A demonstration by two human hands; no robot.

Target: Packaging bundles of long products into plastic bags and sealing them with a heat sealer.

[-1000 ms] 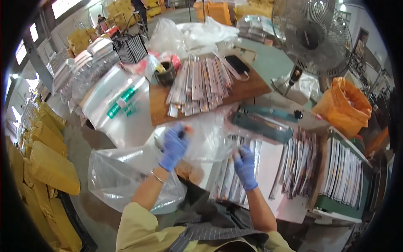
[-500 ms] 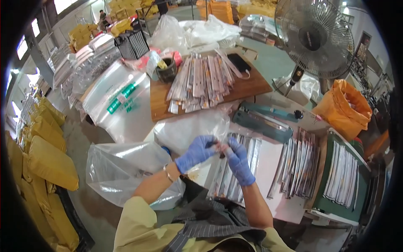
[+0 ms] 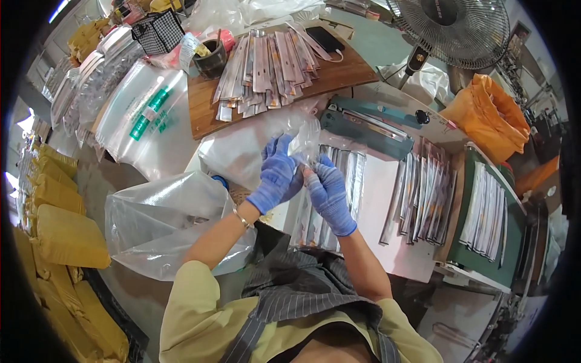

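My left hand [image 3: 277, 175] and right hand [image 3: 327, 192], both closed, pinch a clear bag [image 3: 302, 138] just above the bench [image 3: 387, 199]. I'd grip its mouth evenly, keeping the film taut. Beyond them sits the green sealer [image 3: 369, 127], then packets on the wooden board [image 3: 206, 109].

You work with two blue-gloved hands, left hand [image 3: 277, 175] and right hand [image 3: 328, 192], both on one clear plastic bag [image 3: 302, 136]. Around you: one teal heat sealer [image 3: 369, 127], one electric fan [image 3: 451, 27], one orange bag [image 3: 490, 115], one dark phone [image 3: 325, 39], one wooden board [image 3: 209, 112].
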